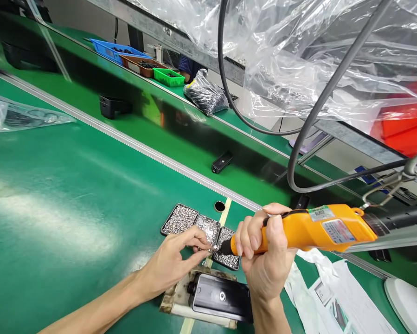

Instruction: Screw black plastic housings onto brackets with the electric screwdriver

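My right hand [266,253] is wrapped round an orange electric screwdriver [319,227], held nearly level with its black nose pointing left. At that nose, the thumb and fingers of my left hand [180,255] pinch a small shiny metal part [215,248], too small to name exactly. Both hands are above three black trays of small metal hardware: the left tray [179,219], the middle tray [208,227] and the right tray [232,262], partly covered by the screwdriver. Below them, a black oblong housing [220,297] lies on a worn pale fixture [175,301], its right end hidden by my right wrist.
A cable [298,153] loops above the screwdriver, which hangs from a metal hook [385,188]. Behind the metal rail [125,137], a green conveyor [173,146] carries black parts. Papers [347,297] lie at right; plastic sheeting [281,55] hangs overhead.
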Tool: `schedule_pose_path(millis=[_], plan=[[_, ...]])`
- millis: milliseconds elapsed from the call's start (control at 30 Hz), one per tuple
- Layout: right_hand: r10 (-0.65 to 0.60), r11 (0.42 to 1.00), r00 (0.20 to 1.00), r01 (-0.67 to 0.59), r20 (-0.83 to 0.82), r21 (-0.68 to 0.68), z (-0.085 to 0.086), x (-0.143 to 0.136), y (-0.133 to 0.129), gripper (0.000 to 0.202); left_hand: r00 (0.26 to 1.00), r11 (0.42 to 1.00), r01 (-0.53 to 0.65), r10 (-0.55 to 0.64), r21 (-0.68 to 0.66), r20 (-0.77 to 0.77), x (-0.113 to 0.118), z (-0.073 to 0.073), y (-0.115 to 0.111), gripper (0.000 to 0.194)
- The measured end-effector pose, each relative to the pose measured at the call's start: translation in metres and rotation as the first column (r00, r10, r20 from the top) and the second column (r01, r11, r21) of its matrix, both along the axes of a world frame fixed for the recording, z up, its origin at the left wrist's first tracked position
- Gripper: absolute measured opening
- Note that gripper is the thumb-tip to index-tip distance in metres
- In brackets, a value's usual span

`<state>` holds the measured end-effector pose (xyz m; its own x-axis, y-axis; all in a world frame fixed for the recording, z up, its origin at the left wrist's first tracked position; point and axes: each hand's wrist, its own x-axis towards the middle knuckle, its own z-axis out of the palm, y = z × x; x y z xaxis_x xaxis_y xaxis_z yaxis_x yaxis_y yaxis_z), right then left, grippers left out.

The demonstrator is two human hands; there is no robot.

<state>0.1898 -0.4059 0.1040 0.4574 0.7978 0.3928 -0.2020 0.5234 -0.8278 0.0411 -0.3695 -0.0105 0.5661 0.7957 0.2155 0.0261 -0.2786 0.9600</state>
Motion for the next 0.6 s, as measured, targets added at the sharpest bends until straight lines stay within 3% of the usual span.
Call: schedule_pose_path(millis=[367, 600], plan=[[0.023, 1.000, 0.999, -0.023, 0.043, 0.000, -0.008, -0.006, 0.001, 0.005, 0.999, 0.999, -0.039, 0.039, -0.013, -0.006, 0.001, 0.002, -0.004, 0.020], [0.028, 1.000, 0.997, -0.027, 0.065, -0.016, -0.011, -0.009, 0.001, 0.005, 0.995, 0.995, -0.095, 0.095, 0.013, 0.009, 0.006, 0.000, -0.009, 0.013]])
